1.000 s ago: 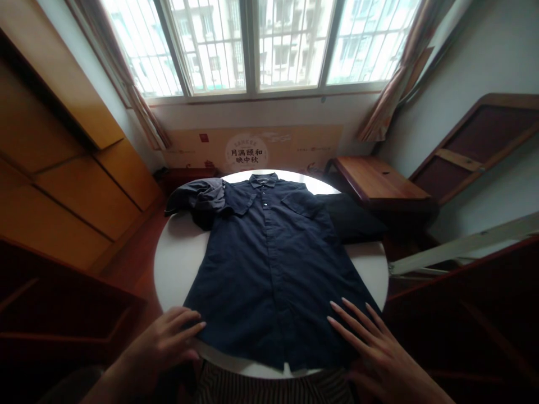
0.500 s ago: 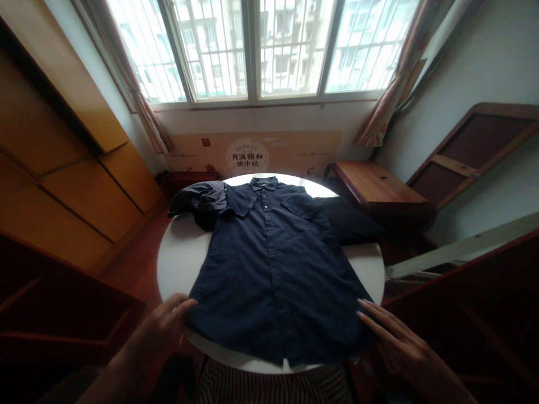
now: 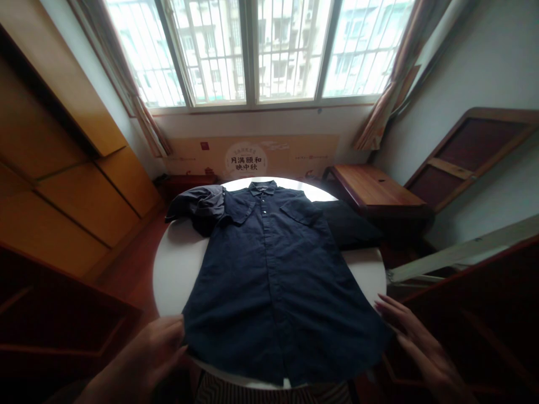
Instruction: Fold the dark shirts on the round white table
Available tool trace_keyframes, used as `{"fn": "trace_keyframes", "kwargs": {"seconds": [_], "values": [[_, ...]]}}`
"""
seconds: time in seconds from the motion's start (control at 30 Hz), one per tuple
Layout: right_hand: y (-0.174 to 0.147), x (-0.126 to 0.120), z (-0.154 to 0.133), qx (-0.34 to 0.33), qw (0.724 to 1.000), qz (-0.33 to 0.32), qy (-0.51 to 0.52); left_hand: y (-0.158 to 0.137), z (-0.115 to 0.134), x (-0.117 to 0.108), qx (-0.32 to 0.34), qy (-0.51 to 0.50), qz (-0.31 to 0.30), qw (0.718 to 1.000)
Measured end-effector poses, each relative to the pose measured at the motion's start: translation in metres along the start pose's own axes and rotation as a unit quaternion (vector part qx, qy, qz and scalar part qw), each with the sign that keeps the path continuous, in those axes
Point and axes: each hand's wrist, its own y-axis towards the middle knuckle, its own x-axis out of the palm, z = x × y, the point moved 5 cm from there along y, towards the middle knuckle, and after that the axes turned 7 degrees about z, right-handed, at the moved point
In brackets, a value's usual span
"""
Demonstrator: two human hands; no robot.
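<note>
A dark navy button-up shirt (image 3: 261, 280) lies front side up on a round white table (image 3: 172, 275), its collar at the far edge and its hem near me. At the lower left side edge of the shirt, my left hand (image 3: 158, 345) is closed with the fabric pinched in its fingers. My right hand (image 3: 415, 334) grips the lower right side edge near the hem, thumb below and fingertips above; part of that grip is blurred. Between both hands the lower part of the shirt is spread wide and fairly flat.
Bunched dark grey cloth (image 3: 197, 205) lies at the table's far left, and black fabric (image 3: 351, 224) at the far right. A small wooden table (image 3: 374, 188) stands behind on the right. Wooden cabinets (image 3: 84, 185) line the left side; a barred window is ahead.
Both hands have moved outward and toward me, drawing the lower part of the shirt wider and its hem nearer. The view has tilted slightly.
</note>
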Motion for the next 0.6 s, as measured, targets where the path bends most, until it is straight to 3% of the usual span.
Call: {"fn": "trace_keyframes", "kwargs": {"seconds": [0.13,0.23,0.33,0.43,0.53,0.6], "values": [[0.029,0.013,-0.004,0.221,0.968,-0.009,0.116,0.04,0.035,0.004,-0.046,-0.026,-0.026,0.998],[0.061,0.032,-0.025,0.275,0.953,-0.065,0.105,0.084,0.078,0.025,0.025,-0.095,-0.085,0.992],[0.103,0.051,-0.048,0.228,0.959,-0.163,0.031,0.134,0.125,0.054,0.154,-0.1,-0.113,0.977],[0.158,0.065,-0.064,0.143,0.959,-0.233,-0.08,0.181,0.163,0.092,0.28,-0.013,-0.123,0.952],[0.232,0.072,-0.081,0.055,0.979,-0.161,-0.108,0.211,0.189,0.134,0.398,0.031,-0.148,0.905],[0.282,0.078,-0.085,0.037,0.988,-0.097,-0.117,0.223,0.196,0.158,0.441,0.037,-0.171,0.88]]}}
